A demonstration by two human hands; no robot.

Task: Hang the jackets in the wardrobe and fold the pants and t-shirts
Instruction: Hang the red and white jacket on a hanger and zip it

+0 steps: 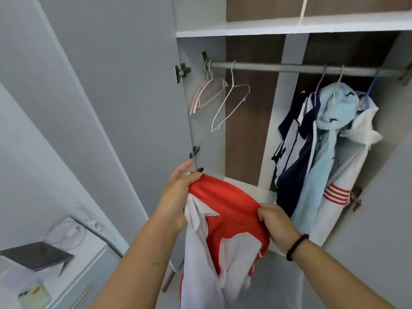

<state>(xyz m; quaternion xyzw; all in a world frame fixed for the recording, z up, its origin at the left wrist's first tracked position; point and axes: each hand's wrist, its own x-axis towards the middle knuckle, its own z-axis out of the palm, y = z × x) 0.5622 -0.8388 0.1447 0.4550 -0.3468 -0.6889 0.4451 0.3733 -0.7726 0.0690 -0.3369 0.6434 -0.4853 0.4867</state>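
At far left, a desk (89, 248) carries a dark laptop (35, 255) and a phone (33, 295). In front of the open wardrobe (289, 25), the left hand (178, 192) and right hand (276, 224) each grip the top edge of a red and white jacket (227, 221), which hangs down between them. Empty hangers (223, 101) hang on the rail (301, 68); three hung garments (330, 157) fill its right end.

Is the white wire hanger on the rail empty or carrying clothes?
Empty: the white wire hanger hangs bare on the grey metal rail, apart from the jackets on the right.
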